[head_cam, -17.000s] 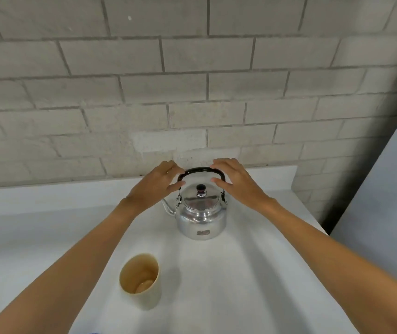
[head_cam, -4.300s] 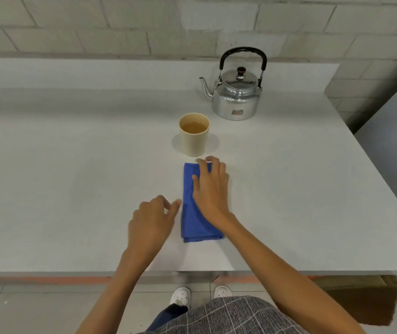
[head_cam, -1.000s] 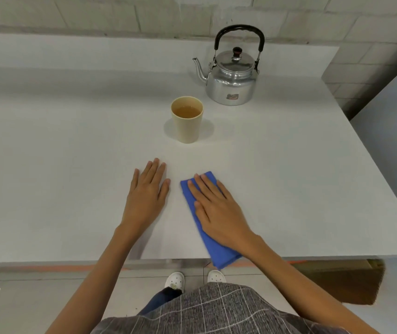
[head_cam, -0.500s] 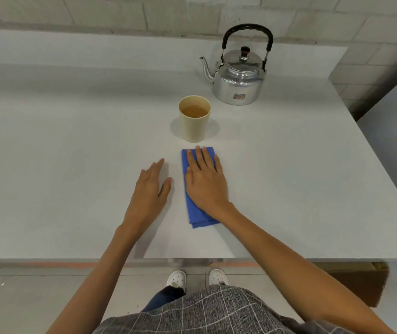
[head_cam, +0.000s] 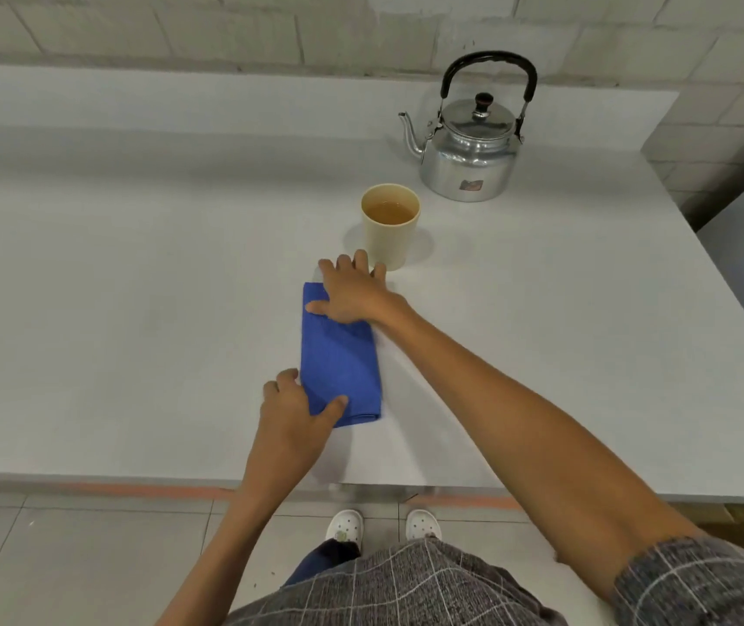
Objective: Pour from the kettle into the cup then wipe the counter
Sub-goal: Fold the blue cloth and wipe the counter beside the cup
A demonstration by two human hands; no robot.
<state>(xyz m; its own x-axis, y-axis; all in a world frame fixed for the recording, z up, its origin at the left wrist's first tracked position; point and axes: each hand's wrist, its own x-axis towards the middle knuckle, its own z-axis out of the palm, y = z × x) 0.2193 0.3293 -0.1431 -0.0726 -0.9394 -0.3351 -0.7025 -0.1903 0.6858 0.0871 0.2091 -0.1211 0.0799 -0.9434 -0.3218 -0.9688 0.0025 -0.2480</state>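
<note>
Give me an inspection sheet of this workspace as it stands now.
Surface: white counter, no spill visible.
Job's things: kettle upright at the back, lid on; cup upright holding brownish liquid; folded blue cloth flat near the front edge.
Clutter: nothing seen.
Grippers: left hand on the cloth's near corner; right hand flat on its far end, fingertips close to the cup.
Cables: nothing seen.
Surroundings: block wall behind; tiled floor below.

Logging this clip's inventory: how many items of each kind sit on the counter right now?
Kettle: 1
Cup: 1
Blue cloth: 1
Total: 3
</note>
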